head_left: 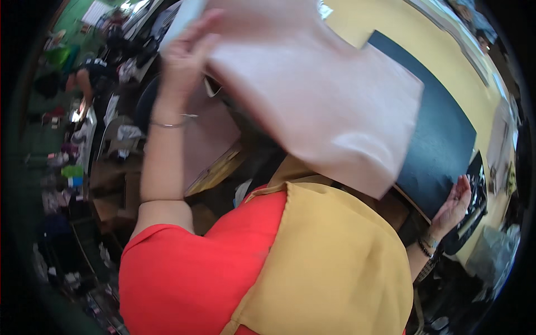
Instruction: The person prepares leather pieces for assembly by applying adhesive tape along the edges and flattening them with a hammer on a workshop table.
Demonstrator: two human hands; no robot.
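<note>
A large pale pink sheet [318, 100], apparently leather, lies slanting across the centre, raised at its upper left. My left hand [190, 47] is at that upper left part, smeared by motion, so its grip is unclear. The sheet partly covers a dark teal board [435, 134] with a smooth surface. My right hand [449, 206] is beside that board's lower right edge, palm turned up, fingers apart and loosely curved with nothing visible in them. A second pink piece [204, 139] shows below the large sheet at the left.
A pale yellow table [368, 17] spans the upper right. A dark glossy bundle [474, 178] and a translucent plastic bag [491, 257] are at the right. A co-worker [81, 84] bends over a cluttered bench at the left. A brown box [111, 190] stands lower left.
</note>
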